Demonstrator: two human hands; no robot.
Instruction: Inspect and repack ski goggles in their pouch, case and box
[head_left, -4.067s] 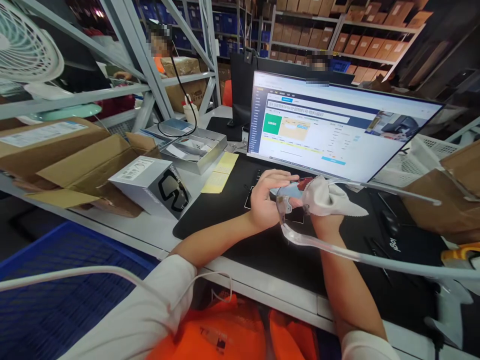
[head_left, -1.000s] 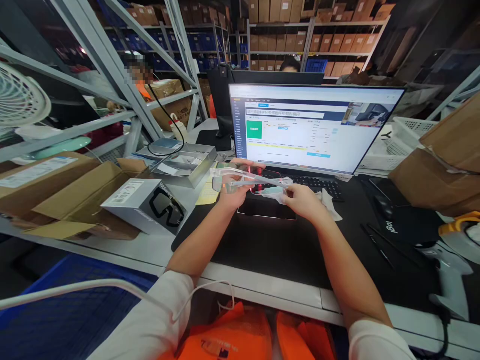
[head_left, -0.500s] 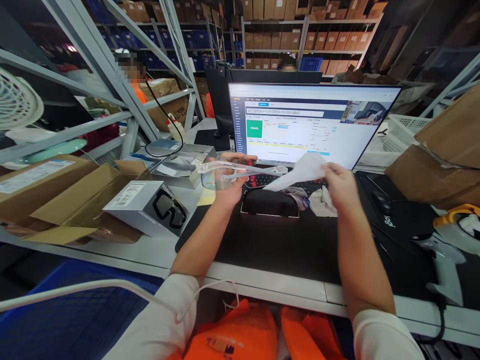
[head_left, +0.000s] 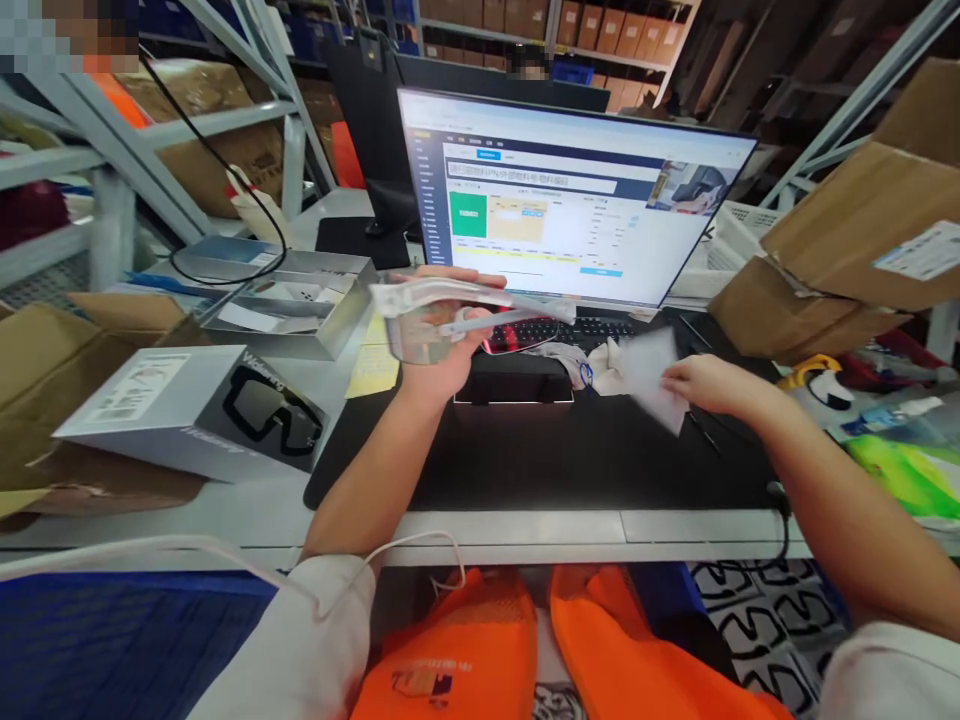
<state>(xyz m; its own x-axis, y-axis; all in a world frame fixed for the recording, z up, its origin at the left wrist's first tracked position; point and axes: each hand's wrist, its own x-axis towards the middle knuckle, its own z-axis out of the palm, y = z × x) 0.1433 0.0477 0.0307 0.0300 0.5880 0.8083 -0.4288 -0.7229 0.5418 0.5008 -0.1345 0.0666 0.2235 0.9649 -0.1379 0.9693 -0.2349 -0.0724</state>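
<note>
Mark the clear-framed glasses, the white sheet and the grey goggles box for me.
Clear-framed glasses (head_left: 401, 297): head view, thick end of the upper temple.
White sheet (head_left: 651, 374): head view, its blurred middle.
Grey goggles box (head_left: 142, 389): head view, white barcode label.

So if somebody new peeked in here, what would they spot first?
Probably the big glowing screen in the middle, behind the hands, and the bright orange clothing at the bottom. Next might come the see-through glasses in the left hand, and the thin white sheet, a bit blurry, in the right hand's fingers.
</note>
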